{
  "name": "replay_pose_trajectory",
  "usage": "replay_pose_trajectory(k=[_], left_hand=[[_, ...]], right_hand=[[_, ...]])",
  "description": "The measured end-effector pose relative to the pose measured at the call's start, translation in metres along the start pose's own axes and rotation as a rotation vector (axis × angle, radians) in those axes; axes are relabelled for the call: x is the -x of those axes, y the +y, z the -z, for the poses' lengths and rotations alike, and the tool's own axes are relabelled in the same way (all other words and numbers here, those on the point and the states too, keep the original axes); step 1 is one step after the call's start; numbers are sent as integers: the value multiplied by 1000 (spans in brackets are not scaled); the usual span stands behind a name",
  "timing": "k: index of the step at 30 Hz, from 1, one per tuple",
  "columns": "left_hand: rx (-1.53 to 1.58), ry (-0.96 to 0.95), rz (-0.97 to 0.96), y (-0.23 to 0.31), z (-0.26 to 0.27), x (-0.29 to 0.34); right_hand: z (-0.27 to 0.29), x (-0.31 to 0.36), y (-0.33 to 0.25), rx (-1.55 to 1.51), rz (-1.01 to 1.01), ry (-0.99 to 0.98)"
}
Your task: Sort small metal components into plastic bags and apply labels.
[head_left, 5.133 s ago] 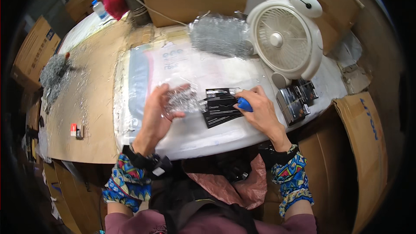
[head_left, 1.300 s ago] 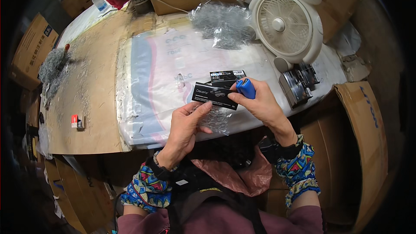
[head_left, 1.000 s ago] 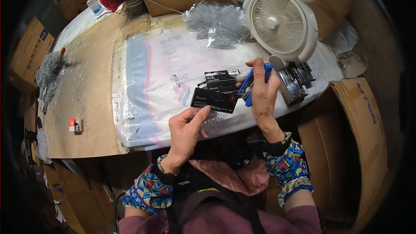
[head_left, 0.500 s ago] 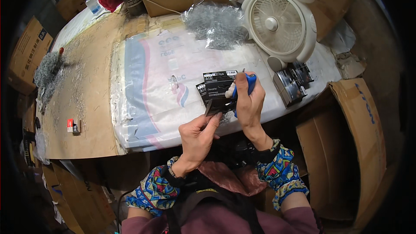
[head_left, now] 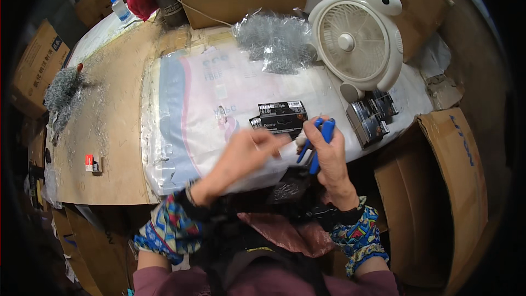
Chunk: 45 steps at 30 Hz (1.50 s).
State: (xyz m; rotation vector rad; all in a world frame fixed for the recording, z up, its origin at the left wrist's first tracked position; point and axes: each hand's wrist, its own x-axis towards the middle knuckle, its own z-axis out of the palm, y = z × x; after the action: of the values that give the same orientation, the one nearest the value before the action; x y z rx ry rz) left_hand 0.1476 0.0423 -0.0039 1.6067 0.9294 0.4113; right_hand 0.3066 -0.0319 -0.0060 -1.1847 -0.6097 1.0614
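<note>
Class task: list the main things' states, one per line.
Left grip: blurred, seemingly empty
Blue-handled tool: in right grip, handles spread
Black flat cardboard packets: lying overlapped
Clear grey-filled plastic bag: lying
White round plastic fan: standing; spinning unclear
Blue-capped clear bottle: capped
Rightmost brown cardboard carton: open

Blue-patterned sleeves (head_left: 169,228), maroon top (head_left: 172,283)

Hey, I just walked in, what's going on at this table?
A person's right hand grips a blue-handled tool. The left hand, blurred, looks empty, its fingers pointing toward the tool. Beyond the hands, black printed cards lie overlapping on the plastic-covered table. More dark packs sit to the right, near the white fan.
</note>
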Motion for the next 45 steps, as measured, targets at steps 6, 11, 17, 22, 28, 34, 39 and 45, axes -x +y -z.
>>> replay_pose_trajectory(k=[6, 11, 17, 22, 28, 34, 39, 45], left_hand=[[-15, 494, -20, -35, 62, -132], [-344, 394, 149, -8, 38, -176], [247, 321, -64, -44, 76, -143], [848, 370, 40, -30, 93, -38], [934, 397, 164, -35, 52, 33], [774, 350, 90, -20, 20, 55], [804, 272, 62, -20, 15, 56], [884, 331, 173, -22, 15, 61]], right_hand=[[22, -35, 0, 1017, 691, -269], [42, -51, 2, 1225, 603, -413], [35, -47, 11, 1109, 736, -273], [27, -32, -4, 652, 273, -124], [4, -37, -20, 333, -9, -134], [-20, -29, -18, 347, -172, -288], [-28, -24, -13, 377, -140, -348], [-36, -17, -17, 527, -43, -378]])
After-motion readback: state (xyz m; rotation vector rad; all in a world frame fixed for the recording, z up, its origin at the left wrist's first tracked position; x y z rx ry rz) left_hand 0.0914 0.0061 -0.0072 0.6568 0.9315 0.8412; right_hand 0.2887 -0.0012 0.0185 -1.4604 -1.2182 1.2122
